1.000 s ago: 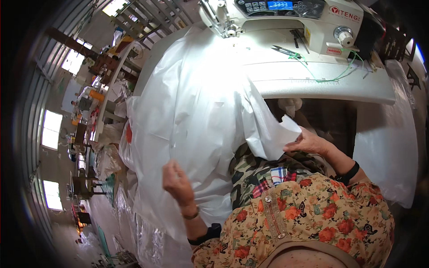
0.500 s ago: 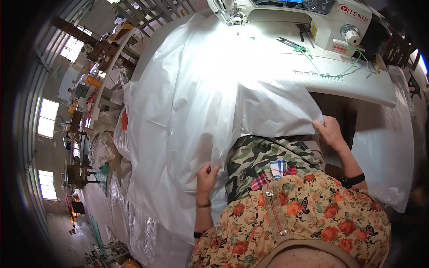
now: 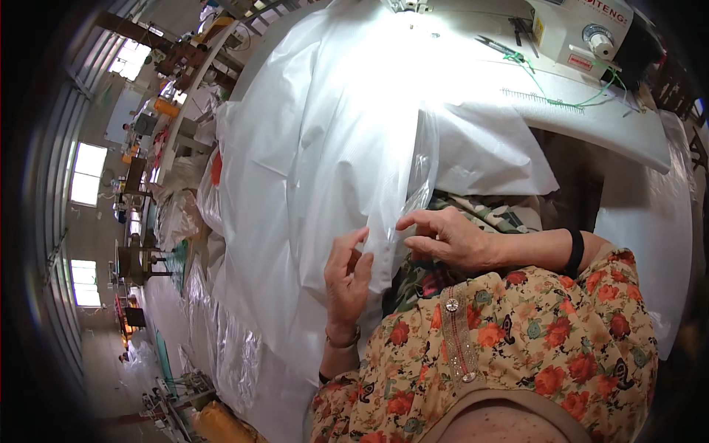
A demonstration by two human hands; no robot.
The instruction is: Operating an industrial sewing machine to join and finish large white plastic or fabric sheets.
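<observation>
A large white plastic sheet (image 3: pixel 281 192) spreads over the sewing table and hangs down across my lap. A folded edge runs down its middle toward my hands. My left hand (image 3: pixel 347 284) is at this edge, thumb and forefinger apart, over the sheet. Just right of the edge, my right hand (image 3: pixel 454 240) is raised above my lap with bent, parted fingers. Neither hand visibly grips the sheet. A loose flap (image 3: pixel 495 151) of white sheet lies beyond my right hand. Glare from the lamp washes out the part near the sewing machine (image 3: pixel 576 29).
Dark thread snips (image 3: pixel 493 46), a small black tool (image 3: pixel 524 35) and a tangle of green thread (image 3: pixel 546 96) lie on the white tabletop (image 3: pixel 624 136). More plastic sheeting (image 3: pixel 642 229) hangs at the right. Crumpled clear plastic (image 3: pixel 236 347) lies at the left.
My right hand has let go of the flap's right corner and moved left to the middle edge. My left hand has risen slightly and its fingers have opened. The view has shifted.
</observation>
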